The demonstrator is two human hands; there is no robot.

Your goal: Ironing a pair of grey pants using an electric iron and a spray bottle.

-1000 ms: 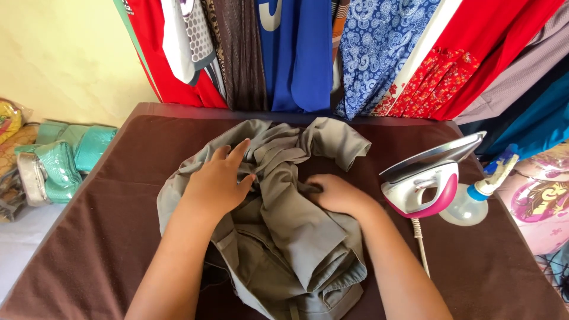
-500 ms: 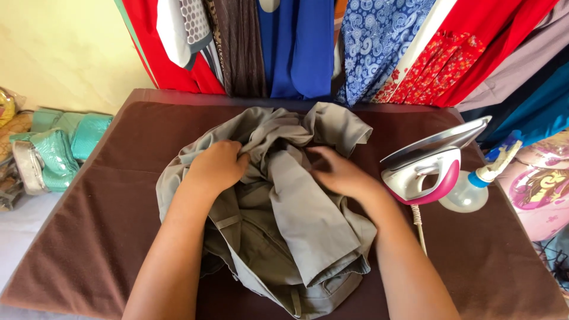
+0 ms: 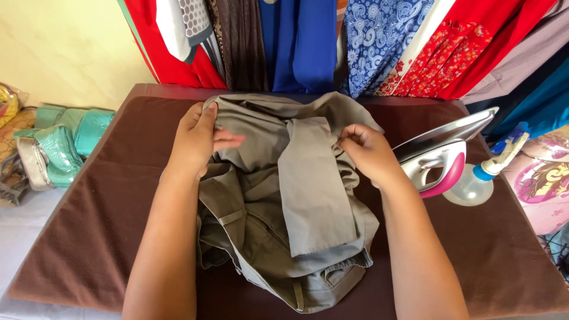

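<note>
Garment: grey trousers (image 3: 284, 201) lay bunched in the middle of the brown padded board (image 3: 89, 237), waistband and belt loops toward the person, one leg folded down over the heap.
Left hand: the left hand (image 3: 198, 139) was closed on the far left edge of the cloth, thumb on top and fingers curled under, pinching a fold up near the top of the pile.
Right hand: the right hand (image 3: 367, 151) gripped the cloth at the far right side, fingers bent around a gather just beside the folded leg.
Change: a second earlier both hands lay flat and close together on a crumpled mound; half a second earlier they had started to part. By this moment they stood well apart and farther up the board, and the cloth between them was drawn wider and flatter.
Meaning: judged from this, the trousers were being pulled open and spread out on the board; much of the lower part remained wrinkled.
Iron: a white and pink iron (image 3: 438, 157) stood on its heel to the right, near the right hand but not touching it.
Bottle: a clear spray bottle (image 3: 483, 178) with a blue top sat just beside the iron.
Behind: red, blue and patterned clothes (image 3: 296, 41) hung along the far edge.
Left side: folded teal cloth (image 3: 65, 136) lay off the board.
</note>
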